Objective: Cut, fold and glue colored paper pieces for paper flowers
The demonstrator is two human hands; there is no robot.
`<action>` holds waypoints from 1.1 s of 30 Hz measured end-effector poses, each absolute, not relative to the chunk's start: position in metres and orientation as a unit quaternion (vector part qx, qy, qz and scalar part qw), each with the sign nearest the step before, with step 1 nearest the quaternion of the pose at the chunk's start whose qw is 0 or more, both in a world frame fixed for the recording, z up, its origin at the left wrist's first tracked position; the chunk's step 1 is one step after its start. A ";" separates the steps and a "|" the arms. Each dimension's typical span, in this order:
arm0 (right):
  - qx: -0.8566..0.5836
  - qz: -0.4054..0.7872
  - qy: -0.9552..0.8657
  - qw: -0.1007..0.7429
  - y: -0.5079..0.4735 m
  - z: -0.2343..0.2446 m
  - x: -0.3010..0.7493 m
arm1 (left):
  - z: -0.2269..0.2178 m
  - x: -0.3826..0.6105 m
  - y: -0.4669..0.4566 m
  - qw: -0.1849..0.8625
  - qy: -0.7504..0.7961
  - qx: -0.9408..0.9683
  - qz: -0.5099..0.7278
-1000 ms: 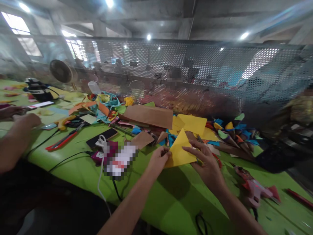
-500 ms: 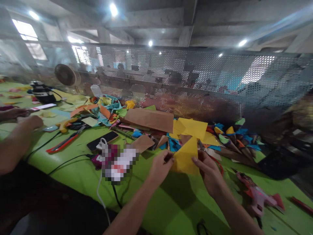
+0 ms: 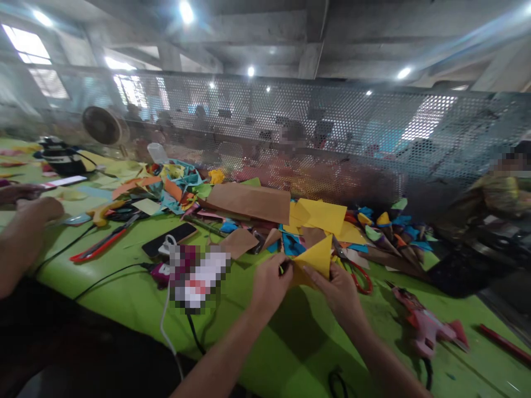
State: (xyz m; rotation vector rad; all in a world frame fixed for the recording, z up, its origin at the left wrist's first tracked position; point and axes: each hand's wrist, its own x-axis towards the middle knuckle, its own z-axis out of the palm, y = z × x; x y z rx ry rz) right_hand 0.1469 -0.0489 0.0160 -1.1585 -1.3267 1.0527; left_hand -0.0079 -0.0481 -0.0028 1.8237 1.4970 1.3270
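Note:
Both my hands hold one piece of yellow paper above the green table. My left hand pinches its left corner with closed fingers. My right hand grips its lower right side, fingers curled over the sheet. The paper stands up as a narrow triangle between them. Red-handled scissors lie just right of my right hand.
Coloured paper scraps, a brown sheet and paper cones are heaped at the back by a perforated metal screen. A pink glue gun lies right. A phone, cables and red pliers lie left, by another person's arm.
The yellow paper has been folded narrower and drawn closer between my hands. My right hand has moved left, nearer my left hand.

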 end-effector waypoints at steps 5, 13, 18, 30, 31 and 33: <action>-0.478 0.475 -0.530 0.514 -0.040 0.026 0.148 | 0.018 -0.006 -0.042 0.227 0.563 0.628 0.487; -0.439 0.503 -0.558 0.493 -0.028 0.052 0.154 | 0.039 0.001 -0.019 0.218 0.555 0.612 0.519; -0.465 0.455 -0.555 0.518 -0.029 0.040 0.158 | 0.027 0.011 -0.006 0.244 0.538 0.608 0.530; -0.501 0.438 -0.605 0.437 -0.014 0.002 0.171 | 0.001 0.011 -0.005 0.247 0.545 0.629 0.496; -0.499 0.449 -0.596 0.441 -0.015 0.003 0.171 | 0.001 0.011 -0.006 0.235 0.547 0.632 0.496; -0.493 0.471 -0.577 0.450 -0.017 0.008 0.171 | 0.001 0.010 -0.006 0.215 0.549 0.639 0.494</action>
